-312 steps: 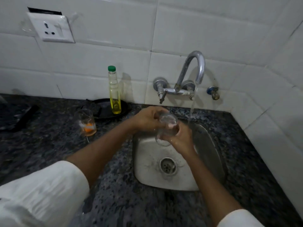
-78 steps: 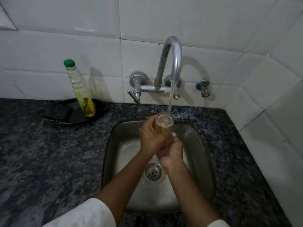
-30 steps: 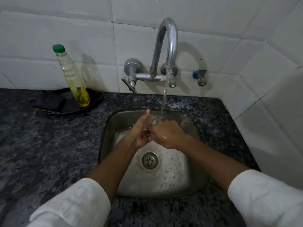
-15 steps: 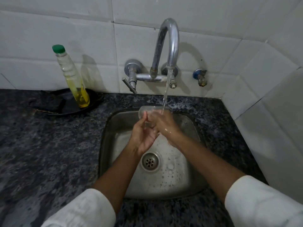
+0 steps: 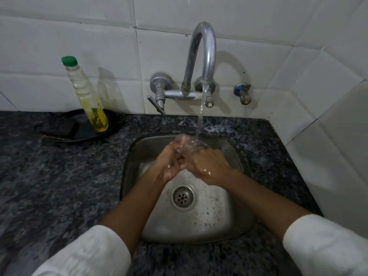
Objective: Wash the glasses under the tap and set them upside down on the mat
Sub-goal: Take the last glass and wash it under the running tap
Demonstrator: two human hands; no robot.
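Over the steel sink (image 5: pixel 237 226), both hands — left hand (image 5: pixel 169 164) and right hand (image 5: pixel 207 166) — curl their fingers round a clear glass (image 5: pixel 186 145) under the tap (image 5: pixel 203 56) stream

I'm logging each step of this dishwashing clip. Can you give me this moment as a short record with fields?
stage: rinsing, glass not yet on a mat
glass: clear, held over the sink under the stream
left hand: grip on the glass
right hand: grip on the glass, wet
tap: running
counter, left: bottle with green cap, standing on a dark plate
mat: not in view
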